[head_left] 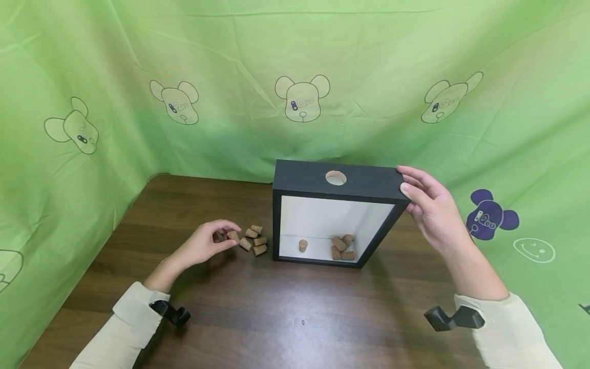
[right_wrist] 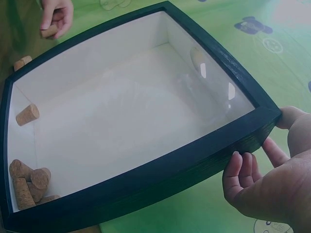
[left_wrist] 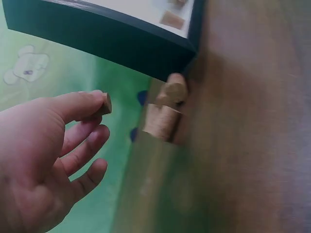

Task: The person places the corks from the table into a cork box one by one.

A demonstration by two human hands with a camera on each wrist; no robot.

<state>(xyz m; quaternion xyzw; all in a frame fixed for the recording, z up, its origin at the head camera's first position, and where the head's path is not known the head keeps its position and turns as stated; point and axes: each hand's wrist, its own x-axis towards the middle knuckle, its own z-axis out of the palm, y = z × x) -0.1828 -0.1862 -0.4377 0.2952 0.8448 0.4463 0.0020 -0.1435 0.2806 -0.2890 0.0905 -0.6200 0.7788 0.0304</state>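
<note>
My left hand pinches a cork stopper between thumb and fingertips, just left of a small pile of corks on the table. The other fingers are bent and apart in the left wrist view. A black-framed shadow box with a clear front stands upright to the right of the pile. Its top has a round hole. Inside, one cork stands alone and several corks lie heaped at the right end. My right hand grips the box's upper right corner.
The brown wooden table extends in front of the box. Green cloth with bear-head prints hangs behind and along both sides. Each wrist wears a black camera mount over a pale sleeve.
</note>
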